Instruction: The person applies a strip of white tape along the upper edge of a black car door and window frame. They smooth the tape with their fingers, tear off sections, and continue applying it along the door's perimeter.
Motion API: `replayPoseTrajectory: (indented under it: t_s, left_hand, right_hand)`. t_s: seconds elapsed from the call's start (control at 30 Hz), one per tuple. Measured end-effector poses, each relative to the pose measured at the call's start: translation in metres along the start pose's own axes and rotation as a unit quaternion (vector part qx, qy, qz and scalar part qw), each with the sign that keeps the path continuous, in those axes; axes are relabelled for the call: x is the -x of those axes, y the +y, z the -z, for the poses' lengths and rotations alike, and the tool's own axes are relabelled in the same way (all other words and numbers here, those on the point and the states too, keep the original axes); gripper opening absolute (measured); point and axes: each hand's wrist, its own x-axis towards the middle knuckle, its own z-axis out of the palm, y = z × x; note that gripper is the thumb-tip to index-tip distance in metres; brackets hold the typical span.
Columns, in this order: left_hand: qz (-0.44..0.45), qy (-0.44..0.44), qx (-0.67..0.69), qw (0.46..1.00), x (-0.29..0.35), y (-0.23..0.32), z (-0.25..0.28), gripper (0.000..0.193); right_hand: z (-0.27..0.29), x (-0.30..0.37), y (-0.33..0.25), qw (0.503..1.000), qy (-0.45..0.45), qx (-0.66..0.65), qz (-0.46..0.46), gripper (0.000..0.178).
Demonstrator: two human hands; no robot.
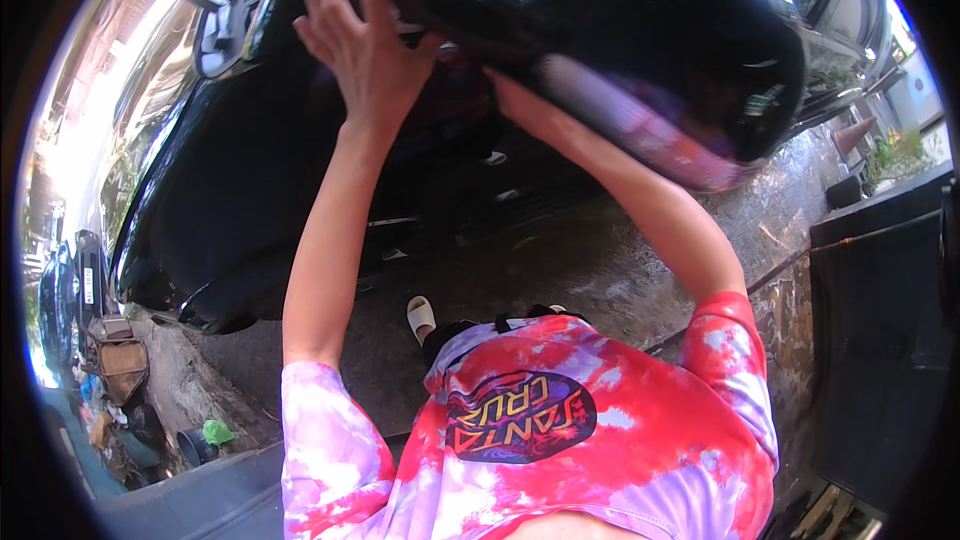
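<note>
A glossy black car fills the upper part of the head view, with its dark body panel [210,200] at the left. A shiny black door-like panel [640,30] stands out from it at the upper right, its lower edge reflecting my tie-dye shirt. My left hand [355,45] is raised at that panel's left end, fingers spread and thumb toward its edge; whether it touches cannot be made out. My right hand [508,92] reaches to the panel's underside, where its fingers are hidden. The gap between my hands is dark.
A side mirror [222,35] juts out at upper left. Another car [62,295], a brown container [122,370] and a dark bucket [197,447] with something green lie leftward. At right are a cone [853,136] and a large black panel [880,340]. My light sandal [421,316] is on the concrete.
</note>
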Motion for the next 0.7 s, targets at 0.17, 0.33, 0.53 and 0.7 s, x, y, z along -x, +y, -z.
replayPoseTrajectory:
  t_s: [0.17,0.33,0.53,0.7]
  left_hand:
    - [-0.027,0.021,-0.019,0.999,0.004,0.001,-0.013,0.108]
    - [0.05,0.033,-0.046,0.997,0.003,0.005,-0.032,0.081]
    - [0.046,0.035,0.031,0.998,-0.001,0.012,-0.019,0.097]
    - [0.018,0.156,0.034,0.987,0.007,0.005,-0.029,0.096]
  right_hand:
    - [0.018,-0.005,0.021,0.998,-0.006,-0.045,0.041,0.052]
    - [0.024,-0.005,0.037,0.992,-0.016,-0.088,0.085,0.051]
    - [0.027,-0.008,0.048,0.975,-0.029,-0.136,0.171,0.049]
    - [0.005,-0.013,0.054,0.934,-0.055,-0.202,0.29,0.048]
